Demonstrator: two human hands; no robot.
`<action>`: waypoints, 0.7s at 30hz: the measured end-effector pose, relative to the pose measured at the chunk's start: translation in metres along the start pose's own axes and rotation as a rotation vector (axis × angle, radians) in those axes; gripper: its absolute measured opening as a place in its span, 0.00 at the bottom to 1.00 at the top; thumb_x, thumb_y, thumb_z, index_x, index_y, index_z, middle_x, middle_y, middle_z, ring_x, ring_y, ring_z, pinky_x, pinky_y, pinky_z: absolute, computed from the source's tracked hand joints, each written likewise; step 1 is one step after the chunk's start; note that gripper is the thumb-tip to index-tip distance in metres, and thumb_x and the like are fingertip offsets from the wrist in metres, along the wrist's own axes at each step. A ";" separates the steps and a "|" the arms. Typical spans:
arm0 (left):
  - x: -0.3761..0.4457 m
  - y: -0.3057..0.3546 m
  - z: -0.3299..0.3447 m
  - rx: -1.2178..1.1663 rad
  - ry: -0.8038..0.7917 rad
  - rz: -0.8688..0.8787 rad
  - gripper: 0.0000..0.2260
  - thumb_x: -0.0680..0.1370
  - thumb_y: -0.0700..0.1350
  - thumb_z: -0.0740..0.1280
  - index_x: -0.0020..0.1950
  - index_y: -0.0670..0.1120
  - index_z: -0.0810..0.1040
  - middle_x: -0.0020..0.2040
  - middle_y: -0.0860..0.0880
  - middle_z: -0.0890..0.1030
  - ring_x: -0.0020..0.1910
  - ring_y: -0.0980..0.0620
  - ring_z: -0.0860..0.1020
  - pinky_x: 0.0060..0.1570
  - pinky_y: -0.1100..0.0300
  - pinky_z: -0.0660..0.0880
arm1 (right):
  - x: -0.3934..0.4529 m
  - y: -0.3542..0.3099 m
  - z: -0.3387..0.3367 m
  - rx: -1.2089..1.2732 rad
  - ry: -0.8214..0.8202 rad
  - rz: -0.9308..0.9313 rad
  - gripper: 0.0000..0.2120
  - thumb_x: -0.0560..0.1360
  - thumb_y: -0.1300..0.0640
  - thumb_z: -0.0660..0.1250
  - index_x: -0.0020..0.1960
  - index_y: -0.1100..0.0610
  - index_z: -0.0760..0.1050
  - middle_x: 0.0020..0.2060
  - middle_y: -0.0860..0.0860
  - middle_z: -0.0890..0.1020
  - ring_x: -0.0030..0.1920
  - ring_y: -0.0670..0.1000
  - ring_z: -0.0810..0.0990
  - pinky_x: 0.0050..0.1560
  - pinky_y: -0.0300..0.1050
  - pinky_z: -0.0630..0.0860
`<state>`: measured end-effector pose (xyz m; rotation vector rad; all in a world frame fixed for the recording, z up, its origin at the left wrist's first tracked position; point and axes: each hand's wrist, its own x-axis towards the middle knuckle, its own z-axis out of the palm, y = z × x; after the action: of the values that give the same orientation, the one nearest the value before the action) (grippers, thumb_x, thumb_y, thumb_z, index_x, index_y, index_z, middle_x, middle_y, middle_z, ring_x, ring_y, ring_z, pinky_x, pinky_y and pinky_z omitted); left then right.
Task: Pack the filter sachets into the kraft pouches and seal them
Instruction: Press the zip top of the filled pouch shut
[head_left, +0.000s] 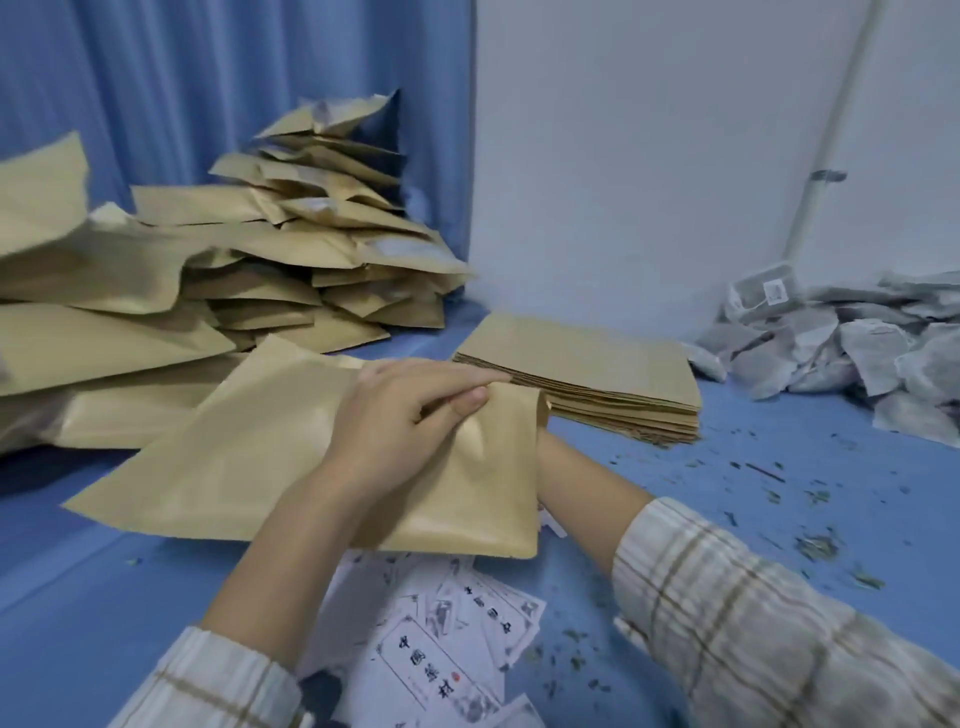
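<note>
Your left hand (410, 410) pinches the pouch (467, 478) mouth; your right hand hides behind it (grip unclear). Filled pouches (311, 249) pile left; sachets (852, 353) and flat pouches (582, 358) remain.

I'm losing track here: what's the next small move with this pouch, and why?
Probably spread the mouth wider. The left hand pinches the top edge of the pouch, the right hand is hidden behind it, and no sachet from the heap at right is picked up yet.
</note>
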<state>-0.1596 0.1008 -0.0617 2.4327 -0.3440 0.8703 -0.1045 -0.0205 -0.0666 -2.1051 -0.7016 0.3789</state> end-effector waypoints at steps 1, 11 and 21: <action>-0.003 -0.007 -0.002 0.021 -0.016 -0.010 0.13 0.77 0.54 0.60 0.56 0.60 0.81 0.53 0.64 0.81 0.54 0.60 0.77 0.58 0.48 0.70 | 0.010 -0.001 0.009 -0.027 0.018 0.025 0.18 0.81 0.69 0.47 0.35 0.57 0.63 0.31 0.52 0.68 0.33 0.43 0.66 0.26 0.25 0.65; -0.015 -0.054 0.024 -0.061 0.042 -0.175 0.08 0.78 0.48 0.66 0.54 0.56 0.83 0.49 0.61 0.83 0.48 0.60 0.78 0.53 0.64 0.70 | 0.038 0.051 0.016 -0.029 0.050 -0.053 0.09 0.79 0.63 0.58 0.40 0.56 0.69 0.28 0.44 0.72 0.29 0.40 0.69 0.30 0.30 0.65; 0.002 -0.045 0.038 -0.172 -0.050 -0.244 0.09 0.78 0.49 0.65 0.54 0.61 0.81 0.51 0.64 0.82 0.53 0.65 0.77 0.55 0.69 0.70 | -0.001 0.130 -0.063 -0.558 -0.160 -0.169 0.24 0.71 0.44 0.69 0.65 0.50 0.72 0.62 0.41 0.70 0.63 0.41 0.63 0.65 0.35 0.59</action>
<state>-0.1209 0.1166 -0.1025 2.2800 -0.1297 0.6478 -0.0289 -0.1228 -0.1353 -2.5253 -1.1781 0.2791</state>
